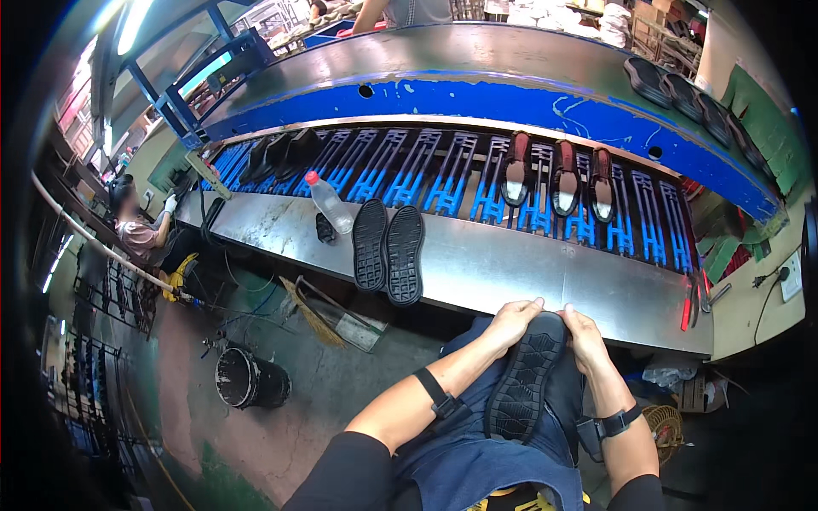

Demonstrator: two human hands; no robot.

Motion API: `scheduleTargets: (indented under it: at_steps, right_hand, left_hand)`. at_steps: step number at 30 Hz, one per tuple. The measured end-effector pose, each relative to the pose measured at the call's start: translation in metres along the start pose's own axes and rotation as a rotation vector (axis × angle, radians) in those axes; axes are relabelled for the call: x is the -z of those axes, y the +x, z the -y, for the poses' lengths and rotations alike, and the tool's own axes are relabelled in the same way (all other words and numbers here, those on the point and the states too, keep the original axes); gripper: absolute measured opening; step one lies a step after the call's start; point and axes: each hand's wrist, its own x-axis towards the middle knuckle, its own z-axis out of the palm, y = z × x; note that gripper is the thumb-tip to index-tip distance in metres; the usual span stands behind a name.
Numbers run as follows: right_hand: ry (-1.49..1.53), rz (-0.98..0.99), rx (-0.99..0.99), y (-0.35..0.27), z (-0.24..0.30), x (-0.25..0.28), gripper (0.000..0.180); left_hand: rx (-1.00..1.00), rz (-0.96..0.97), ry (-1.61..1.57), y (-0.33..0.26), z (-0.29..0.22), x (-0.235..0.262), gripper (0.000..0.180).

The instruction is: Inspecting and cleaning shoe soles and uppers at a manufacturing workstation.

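The left hand (509, 324) and the right hand (586, 334) were both closed around the toe end of a black rubber shoe sole with a patterned tread (527, 379), fingers curled over its upper edge, one hand on each side; the sole lay tread-up along the person's lap, on a blue denim apron (477, 464), its heel end pointing toward the body; each forearm carried a black strap, the right wrist a black band (617, 422). Just beyond the hands ran the steel worktop (520, 272); on it, to the left, two more black treaded soles (388, 249) lay side by side, tread-up, beside a clear plastic bottle with a red cap (329, 201) lying tilted. Behind the worktop stood a row of blue metal racks (443, 179); three brown shoes with pale insoles (560, 177) sat on them. On the floor to the left stood a black bucket (247, 379); another person (136, 221) sat far left.
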Motion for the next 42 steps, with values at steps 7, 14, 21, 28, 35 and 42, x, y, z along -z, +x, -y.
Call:
scheduleTargets:
  at_steps: [7, 14, 21, 28, 35, 42]
  right_hand:
    - [-0.635, 0.534, 0.350, -0.061, 0.053, -0.004, 0.024]
    - [-0.895, 0.752, 0.737, -0.141, 0.025, -0.011, 0.015]
    - [-0.660, 0.560, 0.625, -0.070, 0.038, 0.015, 0.032]
    - [-0.496, 0.324, 0.392, -0.015, 0.041, 0.021, 0.039]
    - [-0.483, 0.303, 0.202, 0.023, 0.025, 0.026, 0.034]
    - [-0.578, 0.232, 0.177, 0.023, 0.023, 0.023, 0.031]
  left_hand:
    - [-0.298, 0.530, 0.561, -0.070, -0.052, 0.022, 0.016]
    - [-0.715, 0.962, 0.890, -0.153, -0.030, 0.002, 0.008]
    - [-0.551, 0.686, 0.647, -0.078, -0.043, 0.016, 0.028]
    - [-0.220, 0.478, 0.337, -0.015, -0.053, 0.019, 0.029]
    - [-0.079, 0.420, 0.457, 0.021, -0.049, 0.023, 0.029]
    - [-0.091, 0.397, 0.649, 0.024, -0.051, 0.020, 0.026]
